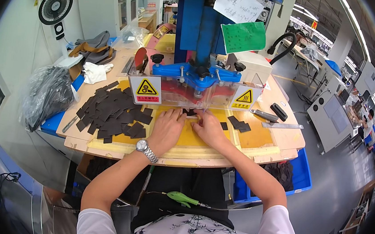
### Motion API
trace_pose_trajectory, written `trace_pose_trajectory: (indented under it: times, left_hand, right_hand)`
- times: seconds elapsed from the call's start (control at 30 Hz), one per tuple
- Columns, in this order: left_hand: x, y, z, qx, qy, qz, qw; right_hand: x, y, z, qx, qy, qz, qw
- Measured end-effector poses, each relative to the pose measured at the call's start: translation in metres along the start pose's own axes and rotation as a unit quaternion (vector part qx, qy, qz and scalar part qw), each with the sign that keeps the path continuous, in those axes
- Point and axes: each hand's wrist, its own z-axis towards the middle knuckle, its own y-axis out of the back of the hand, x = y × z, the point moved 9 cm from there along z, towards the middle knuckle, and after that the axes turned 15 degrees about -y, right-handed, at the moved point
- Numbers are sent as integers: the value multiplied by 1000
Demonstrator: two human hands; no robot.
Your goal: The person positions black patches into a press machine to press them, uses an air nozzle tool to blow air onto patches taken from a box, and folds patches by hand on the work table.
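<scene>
A small black piece (189,112) lies under the front of the blue press head (196,73), at the lower edge of its clear guard (189,95). My left hand (168,128), with a metal watch at the wrist, rests its fingertips at the piece's left side; whether it grips is hard to see. From the right, my right hand (210,128) has its fingers on the piece's other end. A large loose pile of flat black rectangular pieces (111,108) spreads left of my left hand. Several more black pieces (239,124) lie to the right.
Right of the press are a grey-handled utility knife (264,115), a black handled object (279,111) and a metal ruler (282,125). Tweezers (69,124) lie at the left edge. A blue bin (303,174) stands below right. Warning signs (145,90) mark the guard.
</scene>
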Motion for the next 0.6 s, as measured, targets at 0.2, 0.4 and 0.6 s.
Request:
trace_pose_trajectory:
  times: [0.2, 0.4, 0.6]
  left_hand:
    - [1, -2, -1, -5, -6, 4, 1000]
    - [-2, 2, 0, -7, 4, -27, 1000]
    - [-4, 0, 4, 25, 14, -7, 1000]
  right_hand:
    - [21, 10, -21, -17, 42, -191, 981]
    - [19, 2, -26, -20, 95, -225, 969]
    - [25, 2, -22, -23, 133, -234, 963]
